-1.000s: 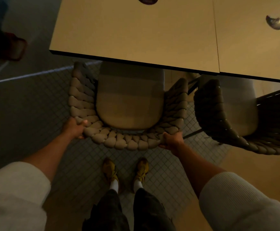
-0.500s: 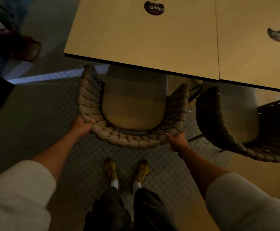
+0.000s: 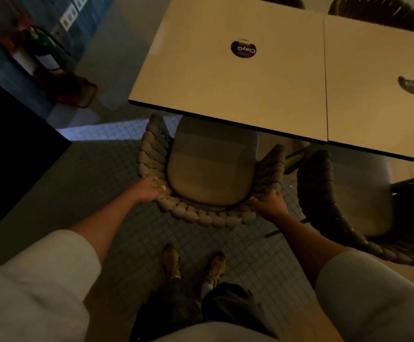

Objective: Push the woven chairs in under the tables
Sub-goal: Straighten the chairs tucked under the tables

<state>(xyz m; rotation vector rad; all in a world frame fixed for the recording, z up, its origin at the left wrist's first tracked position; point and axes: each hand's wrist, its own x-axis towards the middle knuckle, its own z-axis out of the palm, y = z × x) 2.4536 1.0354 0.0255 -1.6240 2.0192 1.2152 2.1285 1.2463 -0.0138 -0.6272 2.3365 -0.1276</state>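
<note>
The floor has small square tiles. A big black block stands at its left edge. Far back on the left, a dark fire extinguisher stands with a red stand at its foot. It is by a blue wall with pale switch plates. A round dark sticker reading ClayG lies on the left table, well in from the edges. Another dark sticker lies on the right table.

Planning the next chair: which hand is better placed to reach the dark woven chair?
Right, probably. The right hand grips the beige woven chair on the side nearest the dark woven chair; the left hand holds the far side.
</note>
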